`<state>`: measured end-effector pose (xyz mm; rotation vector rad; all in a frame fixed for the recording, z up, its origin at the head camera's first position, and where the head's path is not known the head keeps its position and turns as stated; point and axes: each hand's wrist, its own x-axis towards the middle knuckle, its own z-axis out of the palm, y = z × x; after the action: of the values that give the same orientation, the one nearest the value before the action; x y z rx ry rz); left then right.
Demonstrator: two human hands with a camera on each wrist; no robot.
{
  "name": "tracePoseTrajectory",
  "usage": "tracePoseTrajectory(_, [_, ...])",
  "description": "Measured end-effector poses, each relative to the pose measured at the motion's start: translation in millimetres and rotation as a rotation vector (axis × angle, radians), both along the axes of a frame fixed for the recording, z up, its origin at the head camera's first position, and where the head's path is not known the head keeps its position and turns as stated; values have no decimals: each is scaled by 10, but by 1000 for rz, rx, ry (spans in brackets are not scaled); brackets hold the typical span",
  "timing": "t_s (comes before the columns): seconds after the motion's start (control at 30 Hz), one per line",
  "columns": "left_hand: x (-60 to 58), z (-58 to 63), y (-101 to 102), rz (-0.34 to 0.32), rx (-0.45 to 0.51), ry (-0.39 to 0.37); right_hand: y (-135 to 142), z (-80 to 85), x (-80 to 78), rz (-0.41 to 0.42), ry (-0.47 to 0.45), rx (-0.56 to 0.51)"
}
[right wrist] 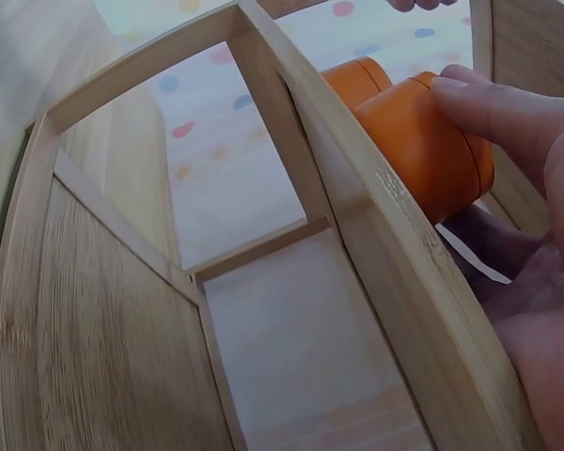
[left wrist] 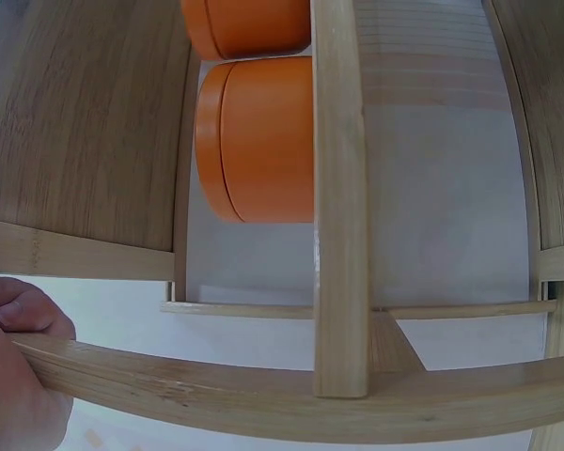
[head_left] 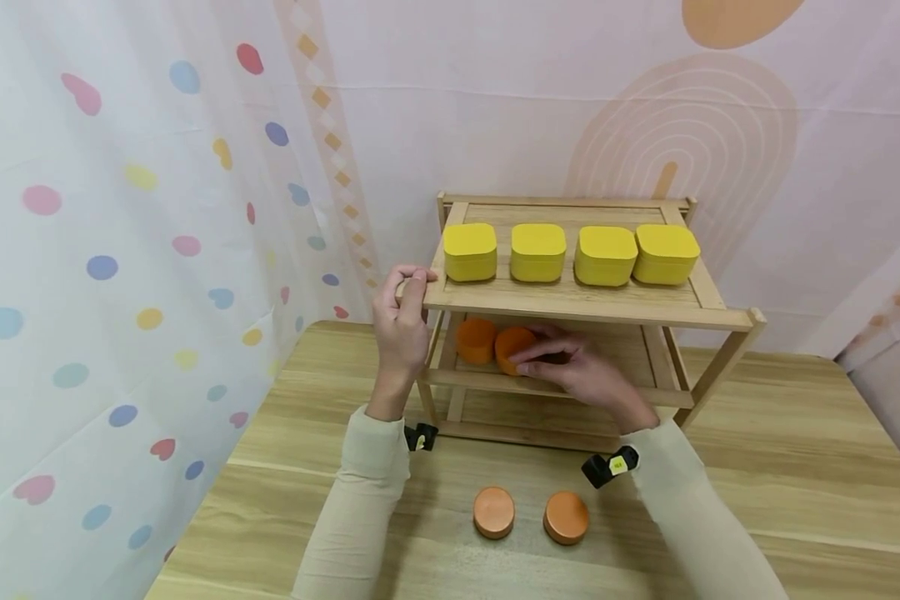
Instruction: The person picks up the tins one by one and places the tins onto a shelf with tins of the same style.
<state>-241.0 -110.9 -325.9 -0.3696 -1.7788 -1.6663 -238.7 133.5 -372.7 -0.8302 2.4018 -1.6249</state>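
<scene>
One orange cylindrical container [head_left: 508, 345], pinched by the right hand [head_left: 581, 371], seems mid-placement inside the pale wooden rack [head_left: 570, 311]; next calls for release. Left hand [head_left: 403, 321] grips its top.

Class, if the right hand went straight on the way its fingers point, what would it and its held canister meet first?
Probably the neighbouring orange lidded canister, just beyond the held orange lidded canister in the right hand; whether the two already touch is unclear.
</scene>
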Motion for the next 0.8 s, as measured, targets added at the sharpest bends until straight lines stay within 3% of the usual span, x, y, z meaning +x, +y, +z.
tracePoseTrajectory(0.47, [-30, 6, -36, 6, 6, 4, -41, 0, -19, -56, -41, 55])
tracePoseTrajectory(0.8, [-38, -13, -50, 6, 9, -2, -44, -21, -30, -48, 2, 23])
